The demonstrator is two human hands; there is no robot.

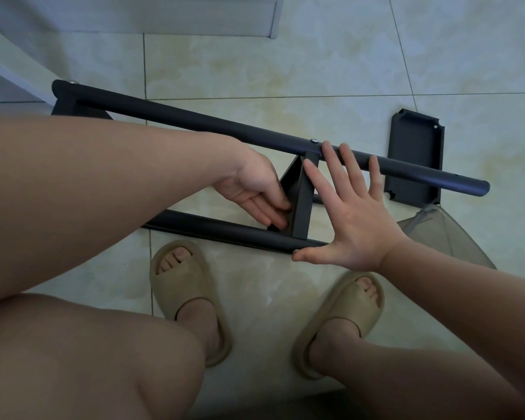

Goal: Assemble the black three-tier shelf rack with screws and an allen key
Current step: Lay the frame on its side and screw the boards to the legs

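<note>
- Black metal rack (212, 124), partly built, lies on its side on the pale tiled floor (285, 71), in front of the seated person's feet.
- Its far tube (406, 170) runs slantwise from the floor's far left, beside white furniture (19, 68), down to the right. The shorter-looking near tube (225, 233) lies closer to the feet.
- A middle shelf (303, 204) stands on edge between the two tubes, with a silver screw (313, 141) in the far tube just above it. A second shelf (73, 107) joins the tube at its left end.
- The left hand (252, 189) reaches down on the left side of the middle shelf, fingertips tucked against its inner face. I cannot tell whether they pinch anything.
- The right hand (349, 216) is spread wide and flat and holds nothing. Its fingertips lie over the far tube, and the thumb touches the near tube's right end.
- A loose shelf (415, 159) lies flat on the floor to the right, partly under the far tube's end.
- A clear plastic bag (449, 237) sits near that shelf, close to the right forearm.
- Beige sandals, left (185, 283) and right (346, 313), rest on the tiles nearest the person.
</note>
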